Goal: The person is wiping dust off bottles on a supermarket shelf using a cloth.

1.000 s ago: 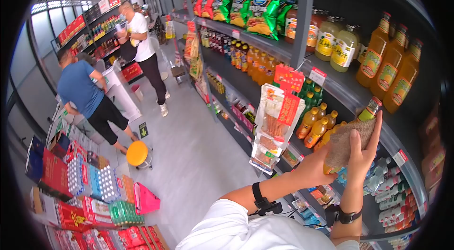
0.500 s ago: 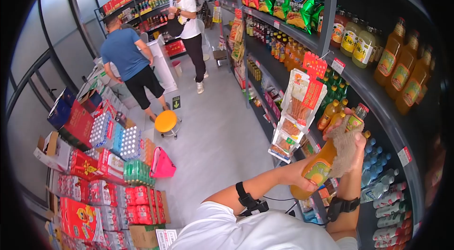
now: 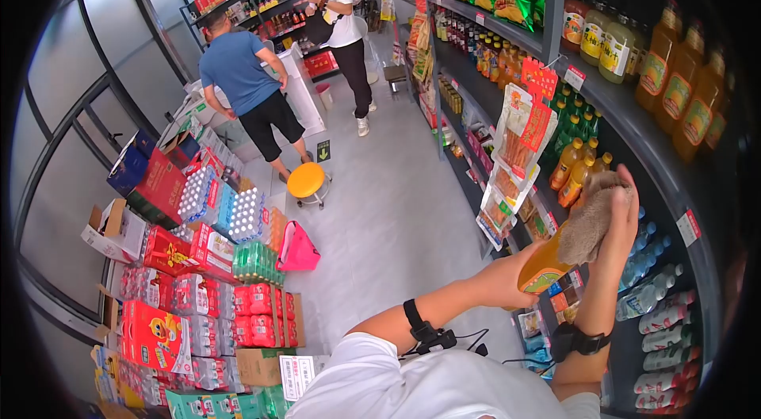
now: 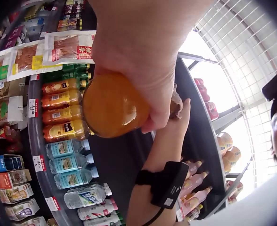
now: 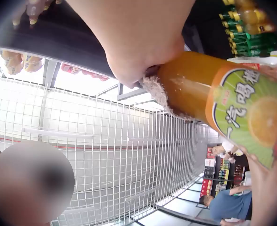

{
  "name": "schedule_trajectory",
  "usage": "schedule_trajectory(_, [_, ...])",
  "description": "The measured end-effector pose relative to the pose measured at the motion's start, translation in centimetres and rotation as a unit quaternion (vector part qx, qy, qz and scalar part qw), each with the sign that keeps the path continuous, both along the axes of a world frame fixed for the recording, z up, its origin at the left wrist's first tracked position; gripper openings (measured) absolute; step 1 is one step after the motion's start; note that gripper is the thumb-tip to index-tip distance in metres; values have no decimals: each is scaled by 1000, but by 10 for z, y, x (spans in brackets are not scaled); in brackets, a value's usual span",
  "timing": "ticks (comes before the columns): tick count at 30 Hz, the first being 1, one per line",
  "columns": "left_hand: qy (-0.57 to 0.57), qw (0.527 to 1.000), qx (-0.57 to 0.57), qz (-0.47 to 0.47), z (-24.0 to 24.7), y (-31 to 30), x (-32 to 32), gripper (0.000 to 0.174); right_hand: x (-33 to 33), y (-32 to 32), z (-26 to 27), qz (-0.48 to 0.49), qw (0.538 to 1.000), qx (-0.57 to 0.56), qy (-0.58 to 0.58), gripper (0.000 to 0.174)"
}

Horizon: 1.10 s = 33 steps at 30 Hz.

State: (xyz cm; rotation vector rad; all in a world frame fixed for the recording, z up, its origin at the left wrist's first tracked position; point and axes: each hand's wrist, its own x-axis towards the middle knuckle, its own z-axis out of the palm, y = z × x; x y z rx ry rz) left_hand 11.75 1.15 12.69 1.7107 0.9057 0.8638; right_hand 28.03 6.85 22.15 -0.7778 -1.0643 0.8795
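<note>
Along the left side of the shop aisle, we see stacked drink cases (image 3: pixel 198 260) against the glass wall, with an orange stool (image 3: pixel 307 179) just beside them on the grey floor. Further back, a person in a blue shirt (image 3: pixel 242 78) bends at a white counter, and a person in a white shirt (image 3: pixel 342 7) stands beyond.

Moving right, a hanging snack strip (image 3: pixel 515 157) dangles from a shelf upright. Just below and to the right of it, the left hand (image 3: pixel 507 280) has its fingers and thumb curled round the lower end of an orange juice bottle (image 3: pixel 543 267). In the left wrist view we see the round base bulging out of that grip. The bottle is in the air, tilted, its upper end rising toward the shelves, just in front of a row of small orange bottles.

A brown cloth (image 3: pixel 590 221) covers the bottle's upper part. The right hand (image 3: pixel 625 209) folds its fingers over the cloth and clasps it against the bottle. We cannot see the cap.

Furthest right, the shelving (image 3: pixel 658 157) carries large juice bottles above and water bottles below.
</note>
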Motion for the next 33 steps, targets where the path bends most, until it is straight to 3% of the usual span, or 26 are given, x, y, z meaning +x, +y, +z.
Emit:
schedule_trajectory(4, [48,999,6,-13,3,5,-12,91,16,17,-8,91,992,-66,60,26])
schedule_trajectory(7, [29,998,43,-21,-5,13,-22,91,6,24,-5,147,979,-63,128,25])
schedule_trajectory(11, [80,993,85,1,-1,25,-40,90,-9,23,14,199,945,-164,199,28])
schedule_trajectory(15, [92,986,135,25,1,41,-54,91,-6,38,14,260,945,-141,140,33])
schedule_trajectory(17, [72,985,153,37,-10,49,-50,93,-23,35,19,197,949,-138,204,41])
schedule_trajectory(19, [57,981,173,72,-14,55,-39,97,-34,30,8,113,975,-73,177,47])
schedule_trajectory(21, [61,982,152,99,-8,59,-28,93,-36,27,-15,-62,996,25,-66,50])
schedule_trajectory(25, [51,985,137,88,1,68,-13,87,-46,20,-32,-172,965,60,-191,87])
schedule_trajectory(26, [31,988,128,78,0,68,-10,86,-43,22,-38,-174,967,67,-177,92])
schedule_trajectory(29, [-37,993,110,16,-11,71,-2,84,-28,12,-34,-125,985,33,-113,76])
schedule_trajectory(31, [-99,990,92,-35,-21,75,1,83,-1,13,-32,-32,998,-21,-51,64])
schedule_trajectory(32, [-106,989,53,-91,-19,75,-1,90,11,15,-31,17,999,-46,-18,59])
schedule_trajectory(33, [-111,986,6,-124,-17,74,-1,90,16,18,-30,52,992,-24,116,50])
